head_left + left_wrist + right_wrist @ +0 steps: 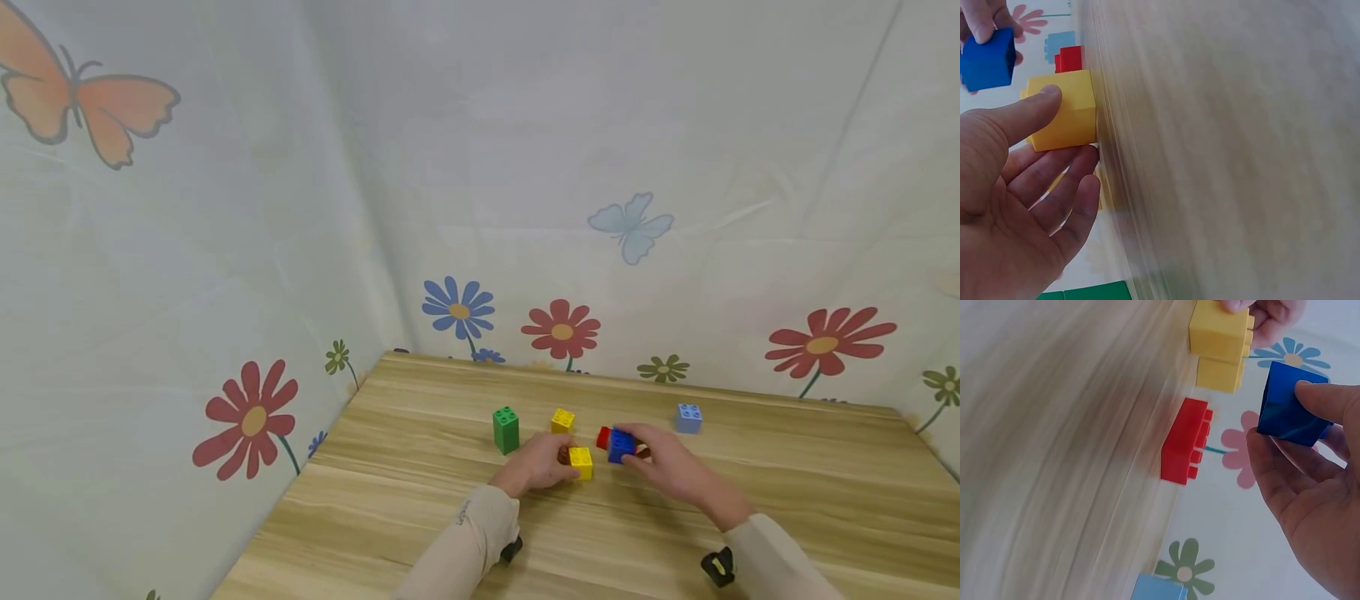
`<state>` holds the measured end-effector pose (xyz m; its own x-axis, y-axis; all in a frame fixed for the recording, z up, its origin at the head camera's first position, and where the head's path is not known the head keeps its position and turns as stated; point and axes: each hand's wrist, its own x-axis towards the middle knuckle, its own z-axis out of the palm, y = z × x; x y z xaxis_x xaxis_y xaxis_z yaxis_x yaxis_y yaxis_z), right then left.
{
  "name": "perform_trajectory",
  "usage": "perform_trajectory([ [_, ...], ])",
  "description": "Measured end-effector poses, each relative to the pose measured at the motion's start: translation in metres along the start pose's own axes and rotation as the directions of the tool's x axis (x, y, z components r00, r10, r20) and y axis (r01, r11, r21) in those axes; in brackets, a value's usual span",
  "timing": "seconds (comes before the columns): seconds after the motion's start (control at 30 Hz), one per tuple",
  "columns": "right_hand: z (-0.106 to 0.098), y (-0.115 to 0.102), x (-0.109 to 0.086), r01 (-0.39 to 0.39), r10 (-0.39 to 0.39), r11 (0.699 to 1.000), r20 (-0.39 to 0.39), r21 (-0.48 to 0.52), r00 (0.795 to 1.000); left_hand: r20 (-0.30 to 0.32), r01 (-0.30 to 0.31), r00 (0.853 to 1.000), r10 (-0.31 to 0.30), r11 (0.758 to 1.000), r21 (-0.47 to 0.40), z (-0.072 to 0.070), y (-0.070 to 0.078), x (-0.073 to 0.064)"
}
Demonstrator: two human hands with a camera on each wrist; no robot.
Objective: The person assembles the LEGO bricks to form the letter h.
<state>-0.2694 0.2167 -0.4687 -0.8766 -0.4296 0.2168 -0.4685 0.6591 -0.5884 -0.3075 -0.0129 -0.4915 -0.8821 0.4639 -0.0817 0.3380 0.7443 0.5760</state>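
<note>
My left hand (536, 462) pinches a yellow toy building block (1075, 115) between thumb and fingers, low over the wooden table. To its right, my right hand (671, 468) grips a dark blue block (1285, 406) by its sides, raised off the tabletop with its studs facing up. A red block (1184, 442) sits on the table behind the blue one and is partly covered by it in the head view. Just beyond the left hand stands a second yellow block (562, 420).
A tall green block (506, 431) stands left of the left hand. Toward the back right lies a light blue block (688, 418). The wooden table (360, 500) meets a white flower-printed curtain (510, 167) at its back and left edges.
</note>
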Motion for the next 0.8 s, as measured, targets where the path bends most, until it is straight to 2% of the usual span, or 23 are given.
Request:
perform_trajectory([
  [0.2,0.006,-0.007,0.005,-0.031,0.031,0.999,-0.003,0.017,1.0,0.003,-0.016,1.0,0.016,1.0,-0.004,-0.001,-0.001,0.0],
  [0.8,0.021,-0.015,0.015,-0.031,0.031,0.998,-0.004,0.058,1.0,-0.003,-0.016,1.0,0.016,1.0,-0.019,-0.001,-0.002,-0.001],
])
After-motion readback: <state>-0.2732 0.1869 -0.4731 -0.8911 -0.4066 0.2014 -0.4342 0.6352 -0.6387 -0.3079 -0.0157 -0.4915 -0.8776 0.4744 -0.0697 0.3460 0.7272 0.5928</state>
